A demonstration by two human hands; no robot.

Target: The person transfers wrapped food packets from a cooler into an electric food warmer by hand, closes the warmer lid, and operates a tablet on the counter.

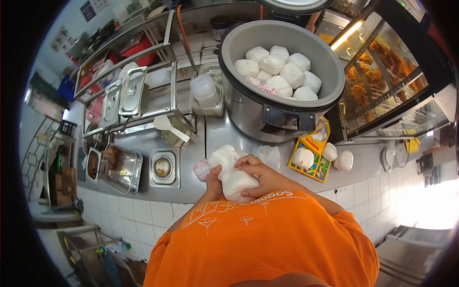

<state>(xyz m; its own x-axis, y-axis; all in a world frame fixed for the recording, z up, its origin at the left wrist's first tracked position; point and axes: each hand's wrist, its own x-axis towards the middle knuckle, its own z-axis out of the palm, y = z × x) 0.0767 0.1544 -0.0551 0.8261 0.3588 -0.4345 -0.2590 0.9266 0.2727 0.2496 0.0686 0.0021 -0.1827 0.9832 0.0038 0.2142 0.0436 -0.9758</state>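
Close to my chest, my left hand [214,185] and my right hand [262,176] are closed around a white wrapped bundle [239,184]. Its upper part is loose, crumpled white wrapping [224,157] that bunches between my fingers. On the steel counter [201,143] just left of the bundle lies a round white packet [201,169] with red print. A clear plastic bag [268,156] sits behind my right hand. Several similar white bundles [292,75] are heaped in a large grey cooker pot [282,112] at the back.
Right of the cooker, loose white bundles [344,160] lie beside and on a yellow box [313,150]. A lit glass display case [382,71] bounds the right. At left are a metal rack [172,91], a steel pan [123,174] and a white paddle [170,128].
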